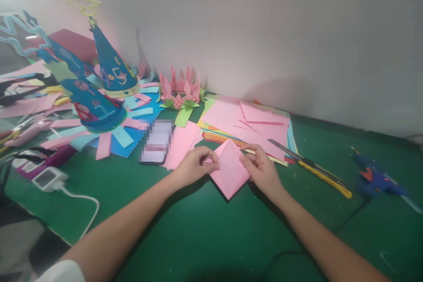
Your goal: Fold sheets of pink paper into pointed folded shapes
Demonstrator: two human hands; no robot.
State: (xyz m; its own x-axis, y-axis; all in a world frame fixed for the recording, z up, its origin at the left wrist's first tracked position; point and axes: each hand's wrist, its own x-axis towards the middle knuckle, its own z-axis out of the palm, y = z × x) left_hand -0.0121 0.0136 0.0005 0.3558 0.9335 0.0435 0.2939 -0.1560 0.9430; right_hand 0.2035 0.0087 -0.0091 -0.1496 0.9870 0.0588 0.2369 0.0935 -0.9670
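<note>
A folded pink paper (228, 172), diamond-shaped with crease lines, is held just above the green table (191, 238). My left hand (194, 165) pinches its left corner between thumb and fingers. At the right corner, my right hand (262, 169) grips the same paper, thumb on top and some fingers hidden behind. Beyond it lies a stack of coloured paper sheets (224, 114), with pink on top. A yellow utility knife (324, 178) with its blade out rests to the right of my right hand, its tip over the stack.
Decorated blue cone hats (114, 64) with paper strips stand at the left, near a pink paper crown (180, 90). A phone (157, 143) lies left of centre. A blue glue gun (380, 180) sits far right. A white cable (94, 202) hangs over the left edge.
</note>
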